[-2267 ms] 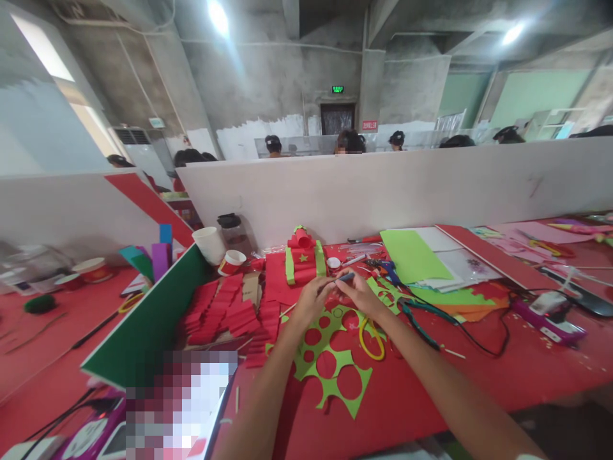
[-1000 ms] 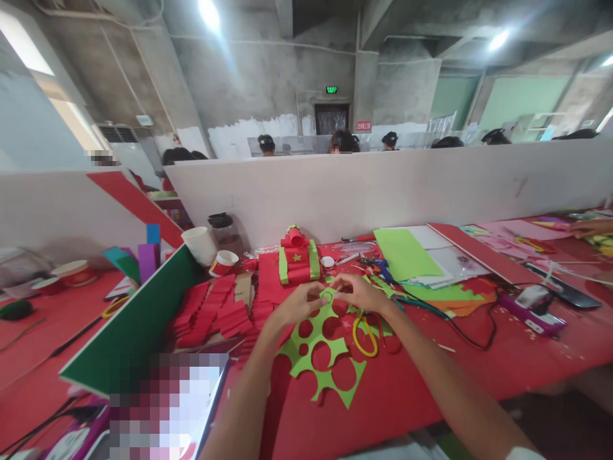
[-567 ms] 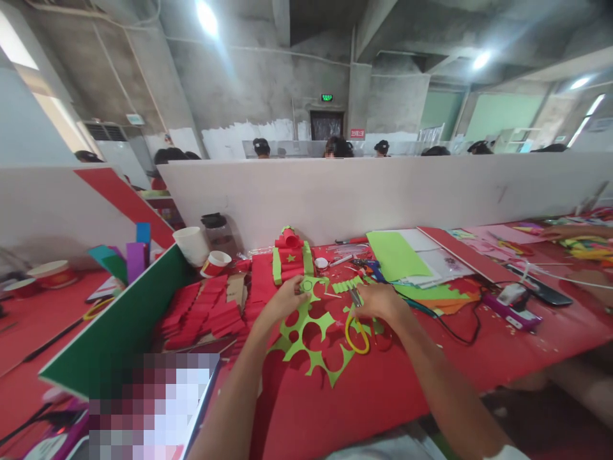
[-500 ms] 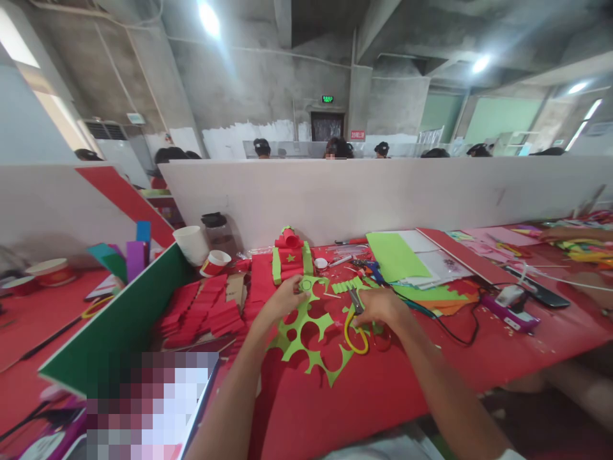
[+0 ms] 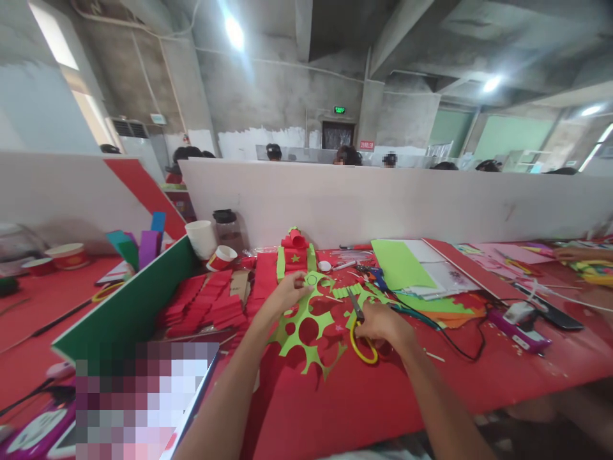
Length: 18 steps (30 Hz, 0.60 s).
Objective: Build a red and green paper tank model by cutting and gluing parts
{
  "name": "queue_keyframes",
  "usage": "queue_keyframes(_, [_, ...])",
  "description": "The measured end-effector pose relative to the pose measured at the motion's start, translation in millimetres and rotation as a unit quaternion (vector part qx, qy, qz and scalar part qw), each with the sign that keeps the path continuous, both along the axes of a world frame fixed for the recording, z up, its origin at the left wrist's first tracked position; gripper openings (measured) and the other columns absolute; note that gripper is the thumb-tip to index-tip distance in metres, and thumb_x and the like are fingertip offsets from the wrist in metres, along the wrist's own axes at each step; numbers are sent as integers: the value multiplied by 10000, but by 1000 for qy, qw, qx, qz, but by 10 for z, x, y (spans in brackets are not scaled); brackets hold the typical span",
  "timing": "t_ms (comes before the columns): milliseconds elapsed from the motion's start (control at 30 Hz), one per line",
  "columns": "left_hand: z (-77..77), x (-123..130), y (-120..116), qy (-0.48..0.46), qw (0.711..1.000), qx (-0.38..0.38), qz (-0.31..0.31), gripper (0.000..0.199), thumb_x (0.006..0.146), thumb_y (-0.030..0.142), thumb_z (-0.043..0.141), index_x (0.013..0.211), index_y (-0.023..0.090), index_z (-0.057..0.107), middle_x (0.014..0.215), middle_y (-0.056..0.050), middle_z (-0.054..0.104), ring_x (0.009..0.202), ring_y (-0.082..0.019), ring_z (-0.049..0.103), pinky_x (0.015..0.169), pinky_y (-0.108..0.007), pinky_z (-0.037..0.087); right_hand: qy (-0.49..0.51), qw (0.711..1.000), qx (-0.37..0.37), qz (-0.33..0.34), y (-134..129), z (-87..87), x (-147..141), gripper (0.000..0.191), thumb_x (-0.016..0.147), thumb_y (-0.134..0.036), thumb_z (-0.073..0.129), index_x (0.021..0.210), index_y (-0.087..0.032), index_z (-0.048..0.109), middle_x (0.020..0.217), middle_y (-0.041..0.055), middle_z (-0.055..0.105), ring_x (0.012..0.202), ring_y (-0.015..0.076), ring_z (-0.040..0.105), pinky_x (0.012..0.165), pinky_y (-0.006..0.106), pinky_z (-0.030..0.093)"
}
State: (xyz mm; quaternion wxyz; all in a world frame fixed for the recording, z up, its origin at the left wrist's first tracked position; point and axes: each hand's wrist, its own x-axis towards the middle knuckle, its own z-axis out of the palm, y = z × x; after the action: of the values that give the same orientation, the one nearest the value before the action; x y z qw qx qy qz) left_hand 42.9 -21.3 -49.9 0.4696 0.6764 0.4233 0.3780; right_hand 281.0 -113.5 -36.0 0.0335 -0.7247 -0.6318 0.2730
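My left hand (image 5: 290, 291) pinches the upper left edge of a lime-green paper sheet (image 5: 313, 355) full of round cut-out holes. A small drawn circle shows on the sheet beside my fingers. My right hand (image 5: 382, 322) is closed on a pair of yellow-handled scissors (image 5: 364, 348), blades pointing up and away from me. The blades lie apart from the sheet's drawn circle, near small rolled green paper strips (image 5: 348, 289). Behind the sheet stands a red and green paper model (image 5: 295, 259) with a star on its front.
Stacked red paper strips (image 5: 205, 303) lie left, beside a green board (image 5: 119, 297). Cups and a lidded jar (image 5: 227, 227) stand behind them. Green sheets (image 5: 402, 263), a cable and a purple power strip (image 5: 520, 329) are at right. A white partition (image 5: 383, 204) closes off the back.
The camera view has shifted, so the scene sits slightly further right. My left hand stays on the green sheet, and my right hand still holds the scissors.
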Motion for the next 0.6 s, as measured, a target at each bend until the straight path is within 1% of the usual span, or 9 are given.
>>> queue_keyframes(67, [-8,10,4,-7,1000,16,11,353,701,386,690,947,161,575,721,3,603,645,-136,567,558,-227,409,8,1000,29,7,-5,34,80,246,655,-239,664,885,-179,602,661,88,711,492,229,664,396,268,439])
queue_keyframes(133, [-13,19,12,-12,999,30,23,339,700,376,694,942,166,583,762,-12,625,679,-144,582,577,-232,424,6,998,53,18,9,84,179,344,671,-240,655,997,-179,565,620,60,695,498,226,660,415,261,420])
queue_keyframes(200, [-22,25,25,-17,999,39,26,316,711,370,682,935,171,582,768,-11,625,673,-139,577,578,-230,424,4,997,68,23,44,131,280,408,691,-254,649,1070,-178,516,586,30,672,497,216,647,439,255,403])
queue_keyframes(267, [-33,29,39,-23,999,43,19,279,734,370,654,912,174,565,719,11,594,615,-119,541,545,-218,400,8,995,96,28,97,163,363,427,701,-274,655,1083,-182,486,618,18,665,504,197,626,463,251,390])
queue_keyframes(333, [-42,35,45,-35,999,39,10,259,749,372,632,892,177,540,660,37,546,550,-96,492,501,-202,358,24,989,144,36,160,186,410,411,703,-274,658,1060,-192,470,685,14,652,536,174,607,485,244,388])
queue_keyframes(400, [-40,46,38,-50,998,29,6,268,744,375,636,889,181,520,618,59,505,503,-81,452,466,-189,316,74,982,172,40,217,213,408,401,713,-242,635,1060,-201,440,750,7,624,562,150,593,496,233,402])
queue_keyframes(467, [-23,61,18,-62,998,24,11,284,732,379,652,880,184,508,596,72,483,467,-68,414,442,-181,280,163,971,168,47,253,252,354,420,733,-221,602,1100,-213,398,826,0,595,550,121,572,484,224,421])
queue_keyframes(533, [7,76,-11,-71,997,25,24,289,726,389,664,843,185,496,580,79,468,443,-57,379,431,-179,257,258,949,163,72,262,296,258,463,752,-244,607,1146,-231,364,870,-9,565,534,100,545,469,220,432])
queue_keyframes(600, [42,85,-40,-83,995,25,42,287,734,401,662,809,187,486,571,79,463,436,-55,370,431,-178,259,334,919,172,117,253,326,142,512,774,-322,643,1186,-245,349,837,-26,533,545,98,518,459,214,421])
